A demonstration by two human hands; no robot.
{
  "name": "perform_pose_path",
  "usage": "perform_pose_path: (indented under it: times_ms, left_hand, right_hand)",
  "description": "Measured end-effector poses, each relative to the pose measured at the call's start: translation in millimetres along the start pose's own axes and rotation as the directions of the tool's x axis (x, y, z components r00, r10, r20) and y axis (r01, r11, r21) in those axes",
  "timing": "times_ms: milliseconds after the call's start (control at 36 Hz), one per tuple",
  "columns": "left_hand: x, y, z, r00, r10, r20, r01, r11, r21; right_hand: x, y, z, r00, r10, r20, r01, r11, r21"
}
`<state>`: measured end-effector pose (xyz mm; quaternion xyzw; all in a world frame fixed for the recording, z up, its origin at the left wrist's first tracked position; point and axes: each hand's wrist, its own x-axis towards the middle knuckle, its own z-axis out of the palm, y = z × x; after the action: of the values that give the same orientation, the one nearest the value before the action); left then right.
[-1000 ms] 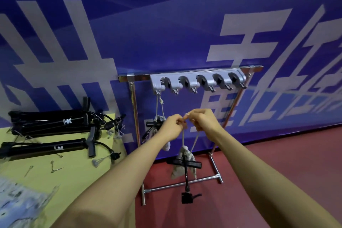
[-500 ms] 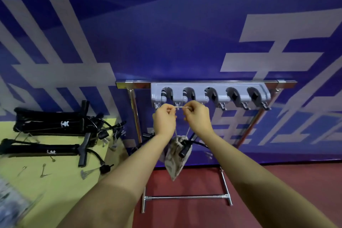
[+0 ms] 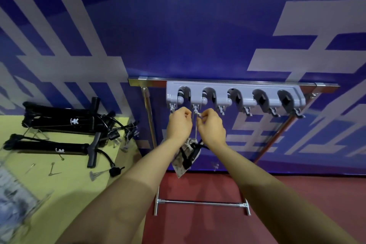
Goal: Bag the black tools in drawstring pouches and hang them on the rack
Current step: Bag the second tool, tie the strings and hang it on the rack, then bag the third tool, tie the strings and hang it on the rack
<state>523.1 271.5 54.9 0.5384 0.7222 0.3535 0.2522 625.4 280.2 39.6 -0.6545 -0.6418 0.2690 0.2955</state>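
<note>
A grey holder strip (image 3: pixel 247 95) with several clips and small hooks sits on the metal rack (image 3: pixel 150 132). My left hand (image 3: pixel 179 123) and my right hand (image 3: pixel 212 127) are both raised just under the second hook (image 3: pixel 195 109), pinching the white drawstring (image 3: pixel 196 125) that runs down from it. Below my wrists hangs a patterned pouch (image 3: pixel 183 161) with a black tool (image 3: pixel 191 154) sticking out of it. Two more black tools (image 3: pixel 59 123) (image 3: pixel 51 146) lie on the yellow table (image 3: pixel 59 194) at the left.
Small metal pins (image 3: pixel 52 169) and clips lie scattered on the table. A clear plastic bag (image 3: pixel 13 200) sits at its near left edge. The rack's foot bar (image 3: pixel 200 203) rests on red floor. A blue banner wall stands right behind the rack.
Both hands have lifted the pouch by its drawstring from waist height up to the second hook. The pouch and tool now hang just below my wrists.
</note>
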Motion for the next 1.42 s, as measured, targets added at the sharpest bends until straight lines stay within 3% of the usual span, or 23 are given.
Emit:
perform_pose_path:
  times_ms: [222,361,583,1000,1250,1333,1417]
  left_hand:
    - [-26.3,-14.2,-33.2,0.992,0.126,-0.010,-0.123,0.982,0.146]
    - [-40.2,-36.7,-70.8,0.992,0.115,-0.049,-0.106,0.980,0.166]
    - [-50.6,-99.1,-156.5,0.998,0.006,-0.067,0.004,0.990,0.142]
    - [-88.6,-285.3,-324.8,0.978,-0.206,-0.031,0.208,0.950,0.233]
    - [-106.7,-370.3,-368.1,0.954,-0.301,0.008,0.294,0.938,0.181]
    - [-115.6,-388.9,-366.5,0.945,-0.320,0.068,0.299,0.929,0.217]
    - [-120.4,-404.7,-364.2,0.940,-0.323,0.109,0.284,0.919,0.272]
  right_hand:
    - [-29.2,-9.5,4.2,0.993,-0.020,0.115,0.019,1.000,0.009]
    - [-48.6,-38.9,20.4,0.986,-0.076,0.147,0.075,0.997,0.017]
    - [-81.5,-105.0,79.2,0.967,-0.163,0.197,0.156,0.986,0.052]
    - [-177.6,-214.6,273.3,0.922,-0.172,0.348,0.156,0.985,0.075]
    - [-214.7,-237.1,349.7,0.775,-0.210,0.597,0.218,0.974,0.060]
    - [-222.5,-233.9,363.8,0.689,-0.160,0.707,0.217,0.976,0.010]
    - [-228.4,-230.4,378.4,0.599,-0.116,0.792,0.319,0.942,-0.103]
